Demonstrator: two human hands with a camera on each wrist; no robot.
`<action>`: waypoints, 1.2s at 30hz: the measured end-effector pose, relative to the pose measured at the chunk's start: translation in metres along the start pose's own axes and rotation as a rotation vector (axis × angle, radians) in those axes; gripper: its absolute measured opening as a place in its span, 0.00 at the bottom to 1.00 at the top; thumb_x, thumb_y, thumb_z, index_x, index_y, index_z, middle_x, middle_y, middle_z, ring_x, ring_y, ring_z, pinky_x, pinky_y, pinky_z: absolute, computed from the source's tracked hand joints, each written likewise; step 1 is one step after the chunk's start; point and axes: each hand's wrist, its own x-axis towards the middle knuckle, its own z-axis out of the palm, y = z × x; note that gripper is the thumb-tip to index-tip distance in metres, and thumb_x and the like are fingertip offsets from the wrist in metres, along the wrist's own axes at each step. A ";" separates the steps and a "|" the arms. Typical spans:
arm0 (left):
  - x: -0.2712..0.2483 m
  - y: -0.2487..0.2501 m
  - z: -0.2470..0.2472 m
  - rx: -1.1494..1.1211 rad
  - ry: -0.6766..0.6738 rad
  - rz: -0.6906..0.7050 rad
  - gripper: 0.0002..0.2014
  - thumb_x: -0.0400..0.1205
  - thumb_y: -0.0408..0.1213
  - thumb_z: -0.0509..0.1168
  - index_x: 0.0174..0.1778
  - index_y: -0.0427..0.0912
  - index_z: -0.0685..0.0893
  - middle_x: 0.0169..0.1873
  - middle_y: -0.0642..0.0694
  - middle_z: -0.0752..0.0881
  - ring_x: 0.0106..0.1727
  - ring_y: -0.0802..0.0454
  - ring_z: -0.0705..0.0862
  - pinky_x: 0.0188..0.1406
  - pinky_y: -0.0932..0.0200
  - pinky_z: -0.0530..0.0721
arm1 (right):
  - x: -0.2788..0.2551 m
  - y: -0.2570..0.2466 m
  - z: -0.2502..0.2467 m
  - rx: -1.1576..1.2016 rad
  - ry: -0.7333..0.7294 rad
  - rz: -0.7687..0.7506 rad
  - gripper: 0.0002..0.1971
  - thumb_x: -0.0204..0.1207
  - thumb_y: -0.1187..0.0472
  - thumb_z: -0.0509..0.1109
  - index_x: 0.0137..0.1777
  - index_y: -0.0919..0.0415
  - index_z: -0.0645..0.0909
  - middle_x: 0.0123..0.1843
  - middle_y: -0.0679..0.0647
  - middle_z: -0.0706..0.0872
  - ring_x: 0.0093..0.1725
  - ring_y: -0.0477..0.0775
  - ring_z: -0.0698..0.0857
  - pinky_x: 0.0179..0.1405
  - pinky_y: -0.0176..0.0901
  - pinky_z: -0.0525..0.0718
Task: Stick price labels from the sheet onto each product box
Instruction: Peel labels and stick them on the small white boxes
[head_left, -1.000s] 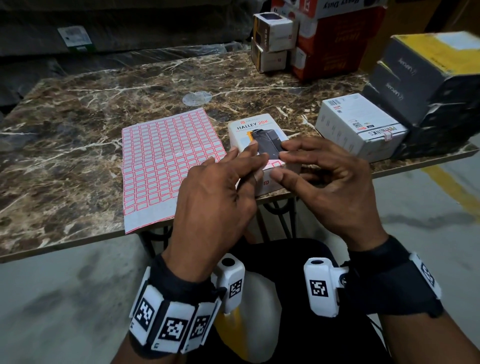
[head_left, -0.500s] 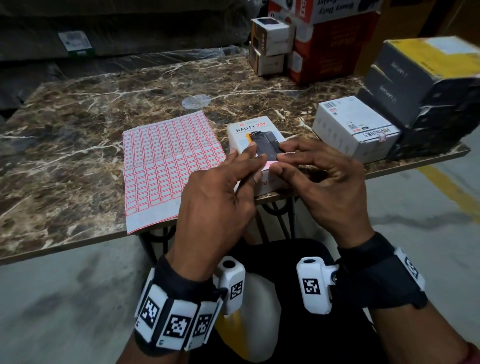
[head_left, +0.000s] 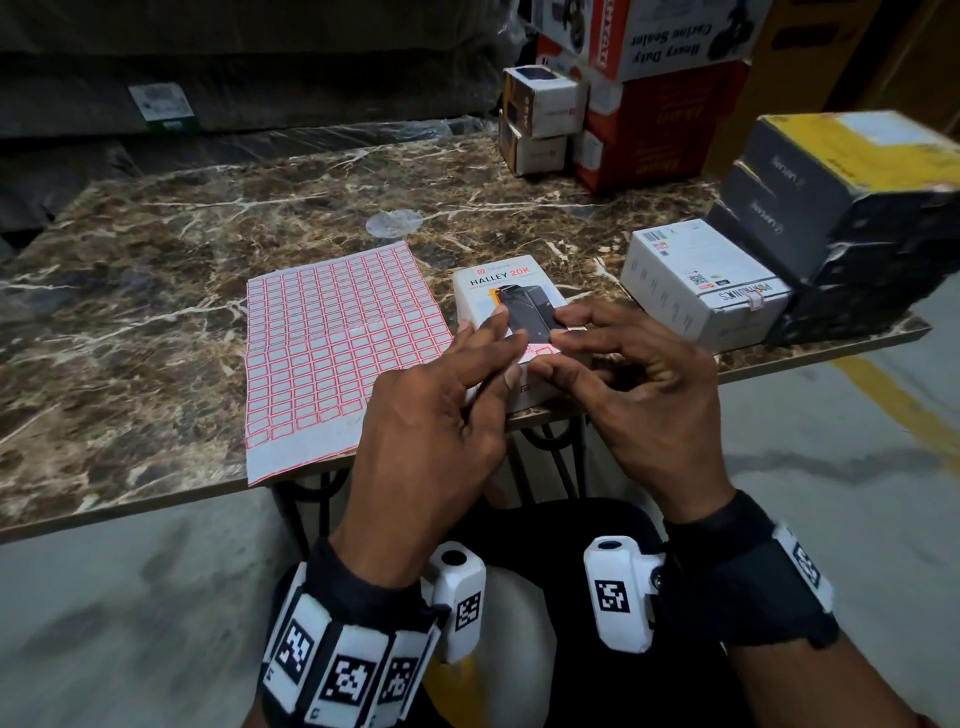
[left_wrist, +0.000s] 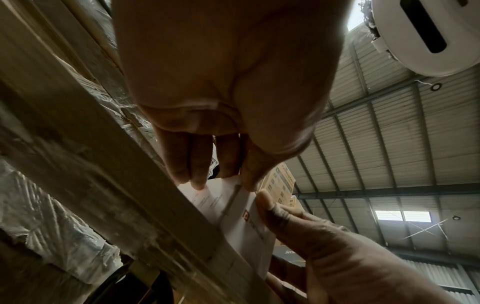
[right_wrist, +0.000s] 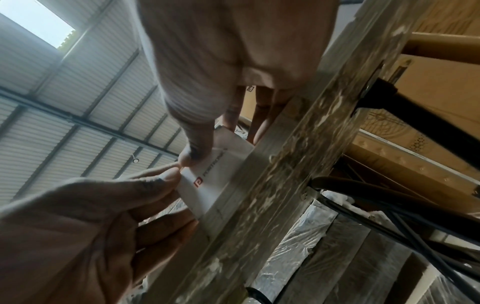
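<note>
- My left hand (head_left: 436, 410) lies low in the centre of the head view, fingers stretched almost straight, their tips resting on the near top edge of the Halley 20K box (head_left: 506, 291).
- My right hand (head_left: 639, 384) is just right of it, fingers bent; forefinger and thumb sit at the box's near right corner, seemingly on a small price label (head_left: 543, 351), but I cannot tell whether they pinch it or only press on it.
- From the right wrist view, my thumb (right_wrist: 194, 148) touches the white front face of that box at the desk's edge.
- The box lies flat at the near edge of the marble-patterned desk (head_left: 156, 249), centre of the frame.
- The label sheet (head_left: 332, 343), rows of red-bordered stickers, lies flat just left of the box, its near edge overhanging the desk.
- A white Portronics box (head_left: 696, 280) sits right of centre, close to my right hand but apart from it.
- Dark grey boxes (head_left: 841, 208) are stacked at the right edge; small white boxes (head_left: 540, 119) and red cartons (head_left: 660, 124) stand at the upper right.
</note>
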 end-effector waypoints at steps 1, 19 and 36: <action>0.000 0.000 0.000 -0.002 -0.002 -0.001 0.17 0.85 0.33 0.71 0.68 0.52 0.91 0.73 0.56 0.85 0.78 0.68 0.77 0.77 0.70 0.75 | 0.000 0.000 0.000 -0.002 -0.009 -0.006 0.13 0.72 0.63 0.88 0.54 0.65 0.95 0.62 0.55 0.94 0.65 0.47 0.92 0.53 0.33 0.91; 0.005 0.003 -0.007 0.009 -0.046 -0.006 0.16 0.86 0.32 0.73 0.67 0.52 0.92 0.72 0.57 0.86 0.74 0.73 0.78 0.75 0.74 0.74 | 0.004 0.000 -0.012 -0.014 -0.113 0.028 0.13 0.75 0.70 0.85 0.58 0.60 0.95 0.65 0.49 0.94 0.69 0.44 0.90 0.64 0.32 0.88; 0.021 0.083 0.033 0.367 -0.186 0.210 0.29 0.81 0.46 0.69 0.81 0.46 0.80 0.82 0.44 0.78 0.88 0.45 0.69 0.89 0.42 0.64 | -0.026 0.010 -0.093 -0.508 0.264 0.133 0.26 0.83 0.55 0.79 0.80 0.42 0.83 0.46 0.44 0.94 0.31 0.45 0.89 0.39 0.54 0.92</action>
